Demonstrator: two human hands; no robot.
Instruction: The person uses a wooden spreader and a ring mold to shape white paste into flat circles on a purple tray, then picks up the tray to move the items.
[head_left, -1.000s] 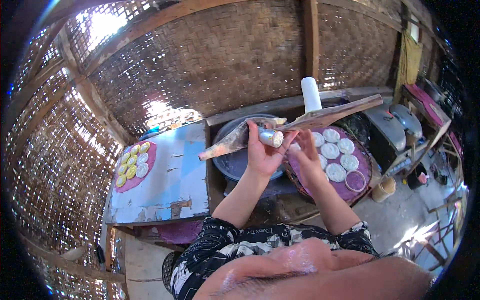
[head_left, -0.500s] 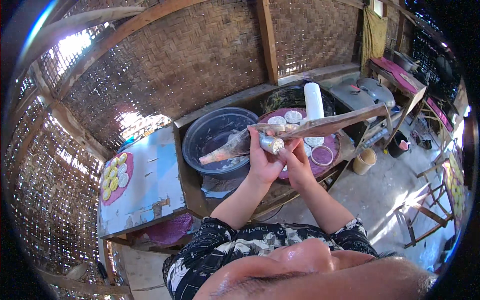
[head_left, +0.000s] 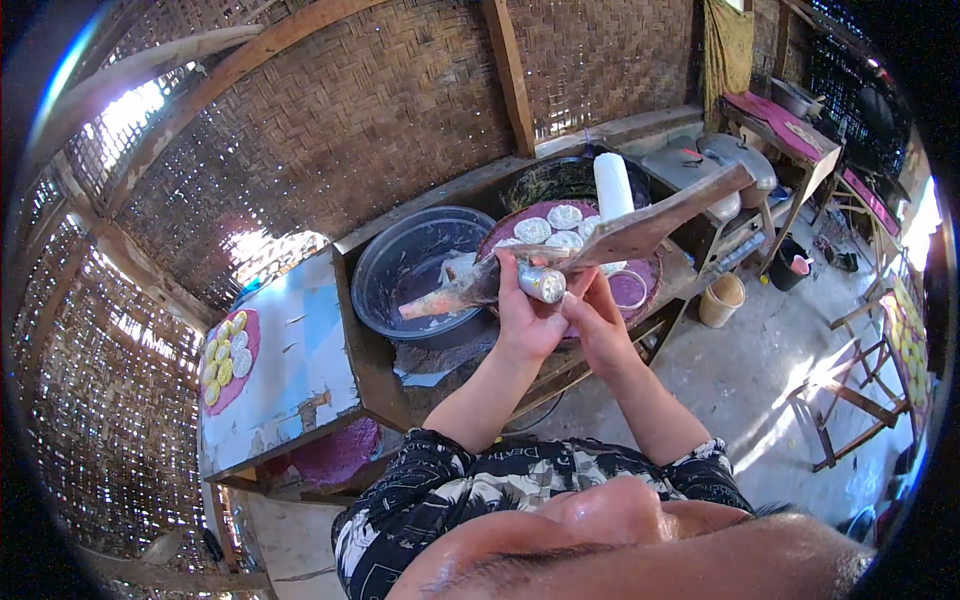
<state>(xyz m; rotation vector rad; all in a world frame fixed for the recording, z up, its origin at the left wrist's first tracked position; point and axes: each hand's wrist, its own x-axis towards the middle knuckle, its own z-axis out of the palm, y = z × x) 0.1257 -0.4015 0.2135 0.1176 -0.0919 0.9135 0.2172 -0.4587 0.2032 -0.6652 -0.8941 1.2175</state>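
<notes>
My left hand (head_left: 525, 310) grips a rough wooden tool (head_left: 660, 215) fitted with a short metal cylinder (head_left: 544, 284), fingers wrapped round it. My right hand (head_left: 596, 325) is closed at the cylinder's right end, thumb near its whitish-filled face, other fingers partly behind. A white upright cylinder (head_left: 610, 187) rises behind the tool; whether it is attached I cannot tell. Beneath the tool sit a dark grey basin (head_left: 375, 275) with white residue and a round tray with purple lining (head_left: 648, 280), bearing several white lacy discs (head_left: 532, 229) and an empty ring (head_left: 625, 291).
A peeling blue-white board (head_left: 310, 330) on the left bears yellow and white discs (head_left: 222, 360). Right are metal lidded pots (head_left: 730, 155), a wooden bench (head_left: 780, 125), buckets (head_left: 722, 300) and a wooden rack (head_left: 840, 400). Woven walls (head_left: 370, 120) enclose the workspace.
My right hand has moved in and closed at the cylinder's end. The view has turned rightward, showing more of the pots, rack and floor, and the basin now shows more fully.
</notes>
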